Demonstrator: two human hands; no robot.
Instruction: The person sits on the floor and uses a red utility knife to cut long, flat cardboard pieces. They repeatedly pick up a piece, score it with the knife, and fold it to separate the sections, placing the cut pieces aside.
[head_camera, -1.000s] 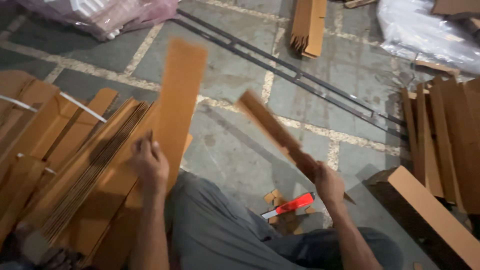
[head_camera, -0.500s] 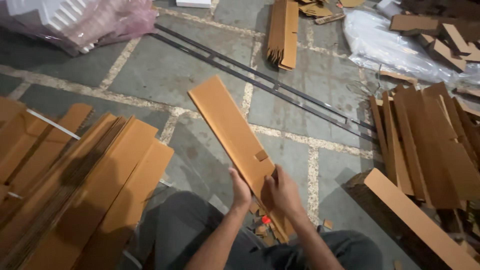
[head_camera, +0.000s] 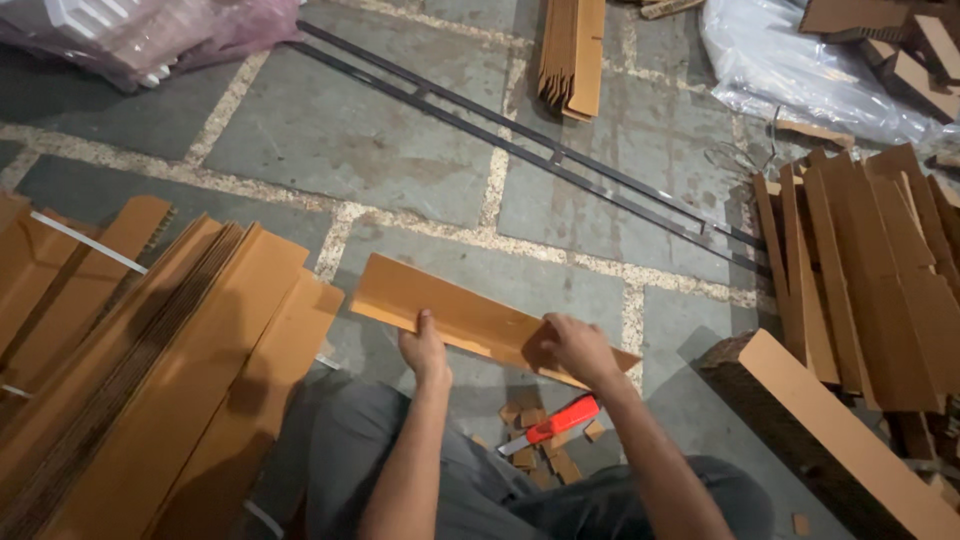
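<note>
Cardboard strip (head_camera: 470, 318) held between left hand (head_camera: 424, 352) and right hand (head_camera: 577, 347) (both gripping).

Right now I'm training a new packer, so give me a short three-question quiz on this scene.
1. True or false: both hands grip the cardboard strip.
2. What lies on the floor just below the strip? A) red knife B) tape roll C) hammer
3. On which side of the person is the flat stack?

Key:
1. True: left hand and right hand both hold it.
2. A, the red knife, among cardboard scraps.
3. Left.
</note>
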